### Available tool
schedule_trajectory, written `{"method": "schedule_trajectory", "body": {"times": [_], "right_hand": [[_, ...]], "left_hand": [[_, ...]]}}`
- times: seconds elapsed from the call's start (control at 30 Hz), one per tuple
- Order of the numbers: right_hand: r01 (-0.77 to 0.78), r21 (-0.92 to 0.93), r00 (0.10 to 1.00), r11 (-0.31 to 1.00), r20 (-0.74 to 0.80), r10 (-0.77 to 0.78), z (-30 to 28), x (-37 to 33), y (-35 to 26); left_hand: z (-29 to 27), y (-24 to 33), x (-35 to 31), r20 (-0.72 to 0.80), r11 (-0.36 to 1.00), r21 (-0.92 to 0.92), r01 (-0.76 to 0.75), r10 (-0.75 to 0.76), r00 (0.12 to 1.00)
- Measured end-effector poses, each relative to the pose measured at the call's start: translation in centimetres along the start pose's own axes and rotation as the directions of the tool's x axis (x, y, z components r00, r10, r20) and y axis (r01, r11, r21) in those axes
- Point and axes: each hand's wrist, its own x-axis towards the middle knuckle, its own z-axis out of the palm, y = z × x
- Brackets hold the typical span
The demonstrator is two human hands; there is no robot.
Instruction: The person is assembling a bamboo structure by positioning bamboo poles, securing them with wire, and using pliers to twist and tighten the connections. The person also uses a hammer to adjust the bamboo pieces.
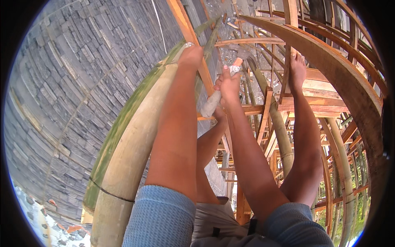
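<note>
A hammer [212, 103] is in my right hand [229, 86], whose fingers wrap around its pale, wrapped handle. The dark metal head [242, 52] points up and away, with clear wrapping on the handle just below it. Further left, my left hand [191, 56] is closed at the upper part of a thick bamboo pole [135, 152], against a long sawn wooden batten [183, 18]. A small whitish bit shows by its knuckles; its fingertips are hidden, so I cannot tell exactly what it grips.
A grey stone-clad wall [70, 90] fills the left side. My bare right foot [297, 72] rests on timber boards [321, 96]; the other leg reaches down to a crossbeam. Curved timbers [329, 53] arch on the right, above bamboo-and-wood scaffolding [284, 144] with gaps and ground far below.
</note>
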Motion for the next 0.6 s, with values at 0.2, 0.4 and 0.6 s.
{"method": "schedule_trajectory", "body": {"times": [0.2, 0.4, 0.6], "right_hand": [[-0.12, -0.283, 0.973, 0.952, 0.155, 0.169, -1.3, -1.6, 1.1], [-0.04, 0.036, 0.999, 0.999, 0.014, 0.04, -2.4, -0.4, 0.2], [0.006, -0.261, 1.0, 0.965, -0.001, -0.007, -7.9, 0.6, -2.2]], "left_hand": [[0.0, 0.2, 0.0, 0.049, 0.999, 0.035, -0.015, 0.013, 0.999], [1.2, 2.2, -2.6, -0.322, 0.99, 0.081, 0.114, -0.082, 0.943], [11.1, 11.5, -10.3, -0.003, 0.036, -0.999, 0.026, -0.643, 0.766]]}}
